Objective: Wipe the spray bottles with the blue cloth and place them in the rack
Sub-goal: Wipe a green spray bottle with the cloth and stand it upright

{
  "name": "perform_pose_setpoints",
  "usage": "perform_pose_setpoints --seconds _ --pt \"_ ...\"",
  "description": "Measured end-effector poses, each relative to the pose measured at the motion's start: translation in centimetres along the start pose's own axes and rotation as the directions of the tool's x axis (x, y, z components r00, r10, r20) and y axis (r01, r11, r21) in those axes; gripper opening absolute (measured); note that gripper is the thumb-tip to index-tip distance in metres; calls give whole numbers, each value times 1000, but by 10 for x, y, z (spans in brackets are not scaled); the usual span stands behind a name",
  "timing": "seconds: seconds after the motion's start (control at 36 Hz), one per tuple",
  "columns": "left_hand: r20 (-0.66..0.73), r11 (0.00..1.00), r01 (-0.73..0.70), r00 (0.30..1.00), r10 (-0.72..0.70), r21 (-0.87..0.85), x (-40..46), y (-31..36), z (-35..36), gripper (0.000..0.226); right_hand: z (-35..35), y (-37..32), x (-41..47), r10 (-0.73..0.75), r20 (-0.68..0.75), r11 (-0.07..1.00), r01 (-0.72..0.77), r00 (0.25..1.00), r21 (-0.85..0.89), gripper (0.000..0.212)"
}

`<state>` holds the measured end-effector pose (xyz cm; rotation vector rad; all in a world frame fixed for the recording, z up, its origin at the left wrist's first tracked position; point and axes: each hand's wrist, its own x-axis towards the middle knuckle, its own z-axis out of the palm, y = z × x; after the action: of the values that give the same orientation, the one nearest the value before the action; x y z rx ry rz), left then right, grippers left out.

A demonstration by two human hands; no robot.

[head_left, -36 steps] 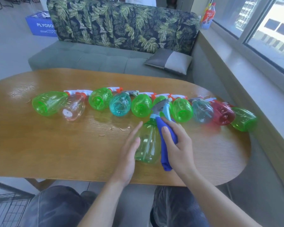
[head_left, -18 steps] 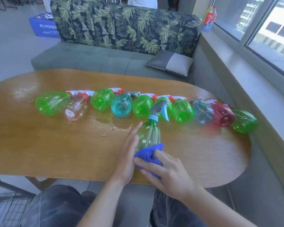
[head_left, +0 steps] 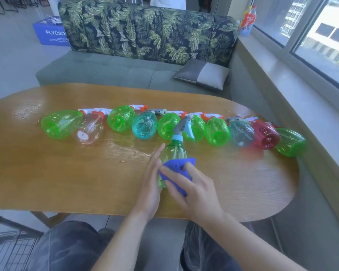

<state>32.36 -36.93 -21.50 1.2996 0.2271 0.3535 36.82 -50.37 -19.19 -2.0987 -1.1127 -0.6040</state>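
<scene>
A pale green spray bottle [head_left: 174, 151] with a grey and light-blue trigger head lies on the wooden table [head_left: 67, 177], nozzle pointing away from me. My left hand [head_left: 150, 184] rests flat against its left side, steadying it. My right hand [head_left: 192, 188] presses the blue cloth [head_left: 177, 171] onto the bottle's lower body, covering its base. Behind it, several spray bottles lie in a row across the table: green ones [head_left: 61, 124], a clear one [head_left: 90, 130], teal ones [head_left: 144, 125] and a red one [head_left: 266, 134].
A black wire rack [head_left: 10, 245] shows at the lower left, below the table edge. A grey sofa with a leaf-print back [head_left: 145, 32] and a cushion [head_left: 202, 75] stands beyond the table. A window ledge [head_left: 294, 90] runs along the right. Small crumbs [head_left: 137, 153] lie near the bottle.
My right hand slid the blue cloth from the bottle's right side and neck down to its lower body and base. The left hand stayed against the bottle's left side.
</scene>
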Motion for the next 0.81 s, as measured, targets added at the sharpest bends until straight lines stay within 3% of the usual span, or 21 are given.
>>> perform_pose_setpoints --seconds 0.11,0.25,0.31,0.36,0.44,0.56,0.67,0.81 --pt "22 995 -51 999 49 86 -1 2 0 41 -7 6 -16 -212 108 972 222 971 -81 24" --pt "44 990 -65 997 60 125 -1 2 3 45 -22 20 -18 -324 149 941 334 934 -47 27" --pt "36 993 -51 998 48 105 -1 1 2 48 -24 25 -13 -224 95 974 225 970 -2 28" --pt "32 995 -41 999 38 90 -1 0 3 48 -24 29 -4 -14 19 995 12 1000 95 32" --pt "35 994 -38 999 34 106 -1 0 4 47 -21 31 16 276 -10 948 -270 961 169 36" --pt "34 997 -19 999 16 76 2 -2 1 45 -5 25 27 397 35 890 -394 917 227 37" --pt "30 1000 5 1000 -5 -6 4 -5 -3 51 0 18 19 277 30 944 -278 960 178 38" --pt "31 999 -14 999 15 -37 3 -3 -2 46 -3 20 0 -9 26 996 7 1000 94 30"
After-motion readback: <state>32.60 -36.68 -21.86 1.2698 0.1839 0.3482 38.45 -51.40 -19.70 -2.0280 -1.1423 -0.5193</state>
